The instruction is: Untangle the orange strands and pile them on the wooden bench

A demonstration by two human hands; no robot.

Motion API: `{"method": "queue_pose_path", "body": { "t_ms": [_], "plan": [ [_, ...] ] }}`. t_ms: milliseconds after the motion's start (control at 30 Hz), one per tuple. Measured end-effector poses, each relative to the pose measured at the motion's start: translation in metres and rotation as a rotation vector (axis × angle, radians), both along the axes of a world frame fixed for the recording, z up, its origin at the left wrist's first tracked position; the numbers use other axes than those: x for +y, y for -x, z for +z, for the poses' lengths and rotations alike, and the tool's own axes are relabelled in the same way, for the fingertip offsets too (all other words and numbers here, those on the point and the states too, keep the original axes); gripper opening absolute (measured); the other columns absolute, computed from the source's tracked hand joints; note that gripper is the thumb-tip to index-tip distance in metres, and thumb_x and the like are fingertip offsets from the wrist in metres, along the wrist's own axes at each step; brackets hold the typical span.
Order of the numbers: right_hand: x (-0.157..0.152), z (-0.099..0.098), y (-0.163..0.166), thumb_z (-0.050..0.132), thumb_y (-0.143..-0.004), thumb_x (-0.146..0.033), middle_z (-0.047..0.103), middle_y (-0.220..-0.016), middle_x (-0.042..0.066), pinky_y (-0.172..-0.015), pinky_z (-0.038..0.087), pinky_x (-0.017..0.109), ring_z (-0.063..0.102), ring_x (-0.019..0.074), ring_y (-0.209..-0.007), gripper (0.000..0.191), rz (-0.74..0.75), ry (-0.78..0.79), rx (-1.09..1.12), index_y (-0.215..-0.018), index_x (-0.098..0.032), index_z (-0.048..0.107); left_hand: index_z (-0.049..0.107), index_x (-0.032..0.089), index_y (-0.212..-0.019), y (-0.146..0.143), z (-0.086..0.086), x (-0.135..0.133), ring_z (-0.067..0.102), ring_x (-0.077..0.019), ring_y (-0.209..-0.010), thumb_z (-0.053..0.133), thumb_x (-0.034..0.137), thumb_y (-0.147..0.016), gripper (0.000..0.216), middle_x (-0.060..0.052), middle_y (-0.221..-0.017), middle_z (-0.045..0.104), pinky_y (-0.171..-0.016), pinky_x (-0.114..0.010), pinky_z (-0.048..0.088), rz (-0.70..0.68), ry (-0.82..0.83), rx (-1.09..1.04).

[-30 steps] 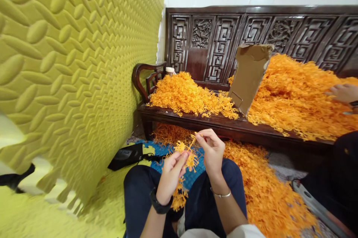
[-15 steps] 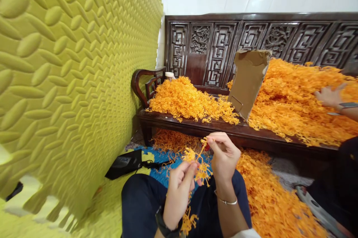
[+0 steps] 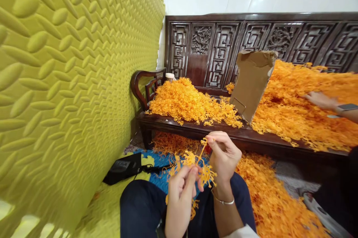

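Note:
My left hand (image 3: 181,193) is closed, thumb and forefinger pinching a branching orange plastic piece (image 3: 207,175) over my lap. The piece has thin stems ending in frilly, star-like tips. My right hand (image 3: 226,156), just beside it, pinches the upper end of one stem near its tip. The stem runs straight between the two hands. More orange strands hang below my left hand, partly hidden by it. Beyond my hands, a heap of small orange pieces (image 3: 184,100) lies on the dark wooden bench (image 3: 179,126).
A cardboard sheet (image 3: 248,85) stands between the heap and a larger orange pile (image 3: 296,111), where another person's hand (image 3: 321,100) reaches in. Loose orange strands (image 3: 268,197) cover the floor at right. A black bag (image 3: 124,169) lies at left beside a yellow foam mat wall (image 3: 84,81).
My hands keep their pinches on the orange piece; my left hand and the hanging strands have shifted slightly. The other person's hand has moved left in the large pile.

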State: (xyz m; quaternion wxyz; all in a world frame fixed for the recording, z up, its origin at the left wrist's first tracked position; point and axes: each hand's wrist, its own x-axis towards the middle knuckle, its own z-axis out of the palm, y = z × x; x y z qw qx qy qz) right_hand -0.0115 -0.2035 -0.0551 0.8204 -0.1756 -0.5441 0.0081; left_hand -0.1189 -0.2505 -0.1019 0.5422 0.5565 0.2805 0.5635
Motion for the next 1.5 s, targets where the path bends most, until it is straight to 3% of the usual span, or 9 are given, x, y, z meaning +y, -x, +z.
{"method": "queue_pose_path", "body": {
  "t_ms": [200, 333, 500, 600, 767, 900, 1033, 1267, 1500],
  "plan": [
    [0.009, 0.015, -0.019, 0.068, -0.073, -0.006, 0.06, -0.069, 0.0, -0.062, 0.043, 0.025, 0.055, 0.0109, -0.067, 0.011, -0.137, -0.078, 0.222, -0.071, -0.017, 0.066, 0.065, 0.008, -0.08, 0.004, -0.014, -0.008, 0.027, -0.0036, -0.045, 0.064, 0.057, -0.074, 0.049, 0.003, -0.052, 0.031, -0.045, -0.016, 0.024, 0.093, 0.108, -0.043],
    [0.027, 0.059, -0.043, 0.069, -0.074, -0.018, 0.059, -0.074, 0.002, -0.068, 0.045, 0.025, 0.055, 0.0112, -0.07, 0.008, -0.232, -0.156, 0.272, -0.075, -0.014, 0.062, 0.068, 0.007, -0.083, 0.014, -0.031, -0.002, 0.022, -0.0021, -0.047, 0.068, 0.062, -0.065, 0.058, 0.001, -0.055, 0.04, -0.044, -0.015, 0.019, 0.193, 0.253, -0.09],
    [0.118, 0.147, -0.056, 0.063, -0.078, -0.024, 0.057, -0.081, 0.003, -0.079, 0.045, 0.024, 0.056, 0.01, -0.079, 0.031, -0.199, 0.143, -0.038, -0.101, -0.005, 0.055, 0.07, 0.006, -0.082, 0.022, -0.025, 0.01, 0.023, -0.003, -0.044, 0.072, 0.068, -0.05, 0.07, 0.003, -0.049, 0.033, -0.043, -0.017, 0.026, 0.208, 0.263, -0.104],
    [0.185, 0.172, -0.06, 0.06, -0.082, -0.02, 0.055, -0.095, 0.004, -0.079, 0.046, 0.026, 0.055, 0.0071, -0.079, 0.021, -0.194, 0.4, -0.083, -0.097, -0.005, 0.057, 0.07, 0.005, -0.083, 0.023, -0.022, 0.013, 0.023, -0.0033, -0.043, 0.073, 0.066, -0.051, 0.069, 0.004, -0.047, 0.031, -0.042, -0.017, 0.025, 0.234, 0.261, -0.102],
    [0.195, 0.122, -0.045, 0.061, -0.08, -0.01, 0.058, -0.091, 0.003, -0.077, 0.049, 0.029, 0.057, 0.0119, -0.084, 0.006, -0.068, 0.596, -0.273, -0.086, -0.009, 0.059, 0.067, 0.005, -0.082, 0.025, -0.022, 0.017, 0.026, -0.0032, -0.046, 0.069, 0.065, -0.06, 0.063, 0.0, -0.056, 0.043, -0.043, -0.016, 0.022, 0.204, 0.214, -0.047],
    [0.115, 0.059, -0.016, 0.051, -0.084, -0.021, 0.062, -0.082, 0.002, -0.083, 0.042, 0.024, 0.059, 0.0084, -0.082, 0.024, 0.296, 0.661, -0.681, -0.087, 0.0, 0.063, 0.067, 0.005, -0.078, 0.027, -0.019, 0.024, 0.031, -0.0045, -0.047, 0.069, 0.063, -0.062, 0.06, -0.001, -0.055, 0.042, -0.044, -0.017, 0.024, 0.179, 0.179, -0.04],
    [0.039, 0.022, -0.006, 0.059, -0.083, -0.032, 0.066, -0.091, 0.006, -0.077, 0.048, 0.027, 0.061, 0.0138, -0.084, 0.031, 0.594, 0.675, -0.996, -0.103, -0.009, 0.064, 0.067, 0.005, -0.077, 0.03, -0.017, 0.027, 0.038, -0.0077, -0.05, 0.068, 0.059, -0.066, 0.055, -0.003, -0.057, 0.047, -0.045, -0.018, 0.027, 0.175, 0.149, -0.041],
    [0.007, 0.008, -0.009, 0.07, -0.076, -0.028, 0.063, -0.089, 0.002, -0.076, 0.046, 0.025, 0.058, 0.013, -0.082, 0.024, 0.377, 0.55, -1.025, -0.097, -0.018, 0.065, 0.062, 0.007, -0.073, 0.035, -0.018, 0.025, 0.034, -0.0077, -0.052, 0.066, 0.052, -0.069, 0.045, -0.001, -0.058, 0.043, -0.046, -0.018, 0.03, 0.166, 0.058, 0.013],
    [0.009, 0.004, -0.002, 0.072, -0.074, -0.024, 0.061, -0.082, 0.003, -0.073, 0.045, 0.03, 0.056, 0.0145, -0.078, 0.012, 0.597, 0.575, -0.74, -0.08, -0.017, 0.065, 0.062, 0.008, -0.076, 0.036, -0.02, 0.021, 0.039, -0.0078, -0.052, 0.057, 0.051, -0.08, 0.044, -0.003, -0.062, 0.049, -0.047, -0.018, 0.031, 0.132, 0.017, 0.065]
  ]
}}
